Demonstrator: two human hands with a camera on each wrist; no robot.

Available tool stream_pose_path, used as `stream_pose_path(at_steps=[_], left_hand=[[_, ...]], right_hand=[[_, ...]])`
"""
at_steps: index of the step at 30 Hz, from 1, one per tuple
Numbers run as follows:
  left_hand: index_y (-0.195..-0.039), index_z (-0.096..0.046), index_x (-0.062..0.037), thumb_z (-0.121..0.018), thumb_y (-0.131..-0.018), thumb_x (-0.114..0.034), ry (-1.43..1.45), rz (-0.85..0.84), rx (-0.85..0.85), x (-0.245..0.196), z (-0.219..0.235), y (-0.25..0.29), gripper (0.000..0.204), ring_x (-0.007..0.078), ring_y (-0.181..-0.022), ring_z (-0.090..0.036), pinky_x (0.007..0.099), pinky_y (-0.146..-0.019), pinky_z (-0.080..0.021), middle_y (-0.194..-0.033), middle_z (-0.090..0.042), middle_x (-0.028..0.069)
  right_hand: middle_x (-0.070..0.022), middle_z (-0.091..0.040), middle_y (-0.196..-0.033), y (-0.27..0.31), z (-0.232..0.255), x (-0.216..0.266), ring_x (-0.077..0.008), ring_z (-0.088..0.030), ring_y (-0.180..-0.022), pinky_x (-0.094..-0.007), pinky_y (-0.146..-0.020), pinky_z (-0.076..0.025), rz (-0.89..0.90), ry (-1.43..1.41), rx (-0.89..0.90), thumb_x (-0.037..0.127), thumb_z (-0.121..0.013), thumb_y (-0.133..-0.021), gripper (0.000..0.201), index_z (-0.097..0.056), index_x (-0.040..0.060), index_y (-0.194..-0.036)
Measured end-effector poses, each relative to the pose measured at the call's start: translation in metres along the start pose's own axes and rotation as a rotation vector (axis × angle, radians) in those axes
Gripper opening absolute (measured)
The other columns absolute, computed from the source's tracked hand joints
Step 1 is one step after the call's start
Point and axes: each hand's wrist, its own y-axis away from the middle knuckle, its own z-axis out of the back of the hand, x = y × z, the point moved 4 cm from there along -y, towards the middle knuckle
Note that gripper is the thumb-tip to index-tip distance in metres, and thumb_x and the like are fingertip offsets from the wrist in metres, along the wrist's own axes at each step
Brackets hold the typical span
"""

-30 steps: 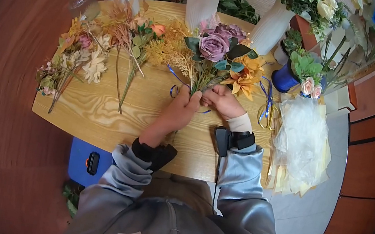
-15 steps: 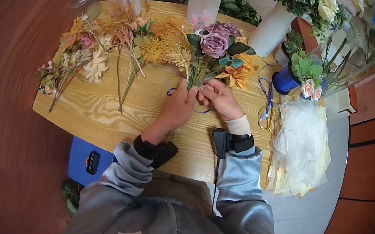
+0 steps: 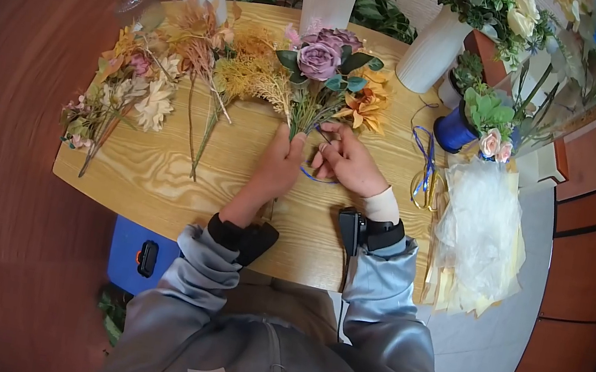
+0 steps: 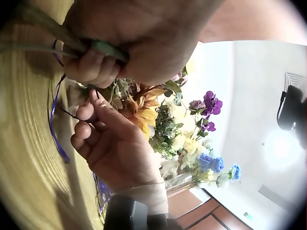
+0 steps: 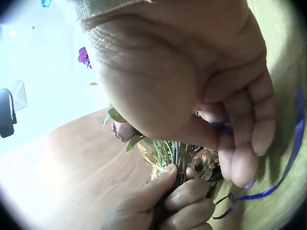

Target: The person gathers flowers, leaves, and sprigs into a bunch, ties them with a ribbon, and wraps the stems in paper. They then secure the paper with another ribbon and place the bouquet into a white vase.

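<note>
My left hand (image 3: 278,163) grips the gathered stems (image 5: 178,165) of an artificial bouquet, its fingers wrapped round them. Above the grip spread a mauve rose (image 3: 318,61), green leaves, yellow filler sprigs (image 3: 270,88) and an orange flower (image 3: 365,108). Just right of the stems is my right hand (image 3: 352,165), with a thin blue ribbon (image 5: 283,178) pinched between thumb and fingers. The ribbon trails in a curl down over the tabletop in the right wrist view. Part of it is hidden behind the fingers.
Loose artificial flower stems (image 3: 152,100) lie at the table's left. White vases (image 3: 432,55) stand along the back. On the right are a blue ribbon spool (image 3: 453,130), gold-handled scissors (image 3: 422,190) and a stack of wrapping sheets (image 3: 482,231).
The bouquet and my left hand have shifted a little left. My right hand has drawn slightly away from the stems, its fingers spreading apart from the left hand.
</note>
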Motion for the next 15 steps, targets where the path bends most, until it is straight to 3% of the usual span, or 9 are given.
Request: stream_pose_path(at_steps=[1, 3, 5, 7, 9, 11, 15], left_hand=[[-0.089, -0.039, -0.0003, -0.040, -0.088, -0.026, 0.057, -0.018, -0.004, -0.002, 0.001, 0.000, 0.025, 0.0267, -0.064, -0.049, 0.0360, -0.061, -0.040, -0.072, -0.050, 0.0157], [-0.087, -0.039, -0.0010, -0.041, -0.089, -0.025, 0.099, 0.042, 0.037, -0.003, 0.000, 0.002, 0.025, 0.0220, -0.063, -0.048, 0.0339, -0.059, -0.040, -0.069, -0.049, 0.0123], [-0.086, -0.040, -0.0017, -0.042, -0.089, -0.025, 0.141, 0.103, 0.078, -0.007, -0.001, 0.006, 0.024, 0.0173, -0.061, -0.046, 0.0319, -0.057, -0.040, -0.067, -0.048, 0.0090], [-0.086, -0.038, -0.0109, -0.039, -0.091, -0.022, 0.326, 0.120, 0.168, -0.015, -0.006, 0.010, 0.013, 0.0028, -0.046, -0.032, 0.0177, -0.038, -0.026, -0.059, -0.036, -0.0044], [-0.087, -0.037, -0.0114, -0.038, -0.092, -0.022, 0.394, 0.169, 0.207, -0.030, -0.008, 0.017, 0.012, 0.0025, -0.045, -0.032, 0.0175, -0.037, -0.025, -0.060, -0.036, -0.0048], [-0.088, -0.036, -0.0119, -0.038, -0.092, -0.023, 0.460, 0.215, 0.246, -0.034, -0.010, 0.019, 0.012, 0.0022, -0.044, -0.031, 0.0173, -0.036, -0.023, -0.060, -0.036, -0.0052], [-0.089, -0.038, -0.0116, -0.037, -0.092, -0.022, 0.371, 0.057, 0.288, -0.037, -0.011, 0.021, 0.011, 0.0015, -0.046, -0.031, 0.0165, -0.038, -0.024, -0.061, -0.036, -0.0060]], right_hand=[[-0.0018, -0.052, -0.064, -0.002, 0.000, -0.001, -0.0069, -0.046, -0.051, -0.0180, -0.048, -0.038, -0.001, -0.001, -0.001, 0.013, -0.044, -0.088, 0.022, -0.043, 0.0018, -0.108], [0.0003, -0.048, -0.061, -0.008, -0.008, -0.005, -0.0064, -0.039, -0.048, -0.0192, -0.044, -0.033, -0.020, -0.202, 0.244, 0.016, -0.046, -0.088, 0.016, -0.048, 0.0020, -0.096], [0.0020, -0.044, -0.059, -0.008, -0.011, -0.002, -0.0054, -0.035, -0.046, -0.0194, -0.042, -0.029, 0.011, -0.268, 0.268, 0.018, -0.046, -0.088, 0.015, -0.049, 0.0034, -0.089], [0.0038, -0.041, -0.056, -0.007, -0.011, 0.002, -0.0044, -0.030, -0.044, -0.0196, -0.041, -0.025, 0.040, -0.334, 0.294, 0.020, -0.047, -0.088, 0.018, -0.050, 0.0047, -0.081], [0.0063, -0.035, -0.054, -0.004, -0.010, 0.001, -0.0027, -0.025, -0.043, -0.0192, -0.040, -0.020, -0.116, -0.468, 0.291, 0.022, -0.049, -0.088, 0.024, -0.049, 0.0077, -0.069], [0.0065, -0.035, -0.054, -0.003, -0.006, -0.001, -0.0022, -0.025, -0.043, -0.0188, -0.039, -0.019, -0.150, -0.512, 0.318, 0.022, -0.050, -0.087, 0.024, -0.049, 0.0076, -0.069], [0.0079, -0.034, -0.051, -0.001, -0.005, -0.001, -0.0013, -0.025, -0.041, -0.0187, -0.039, -0.018, -0.176, -0.660, 0.417, 0.020, -0.056, -0.084, 0.022, -0.046, 0.0112, -0.066]])
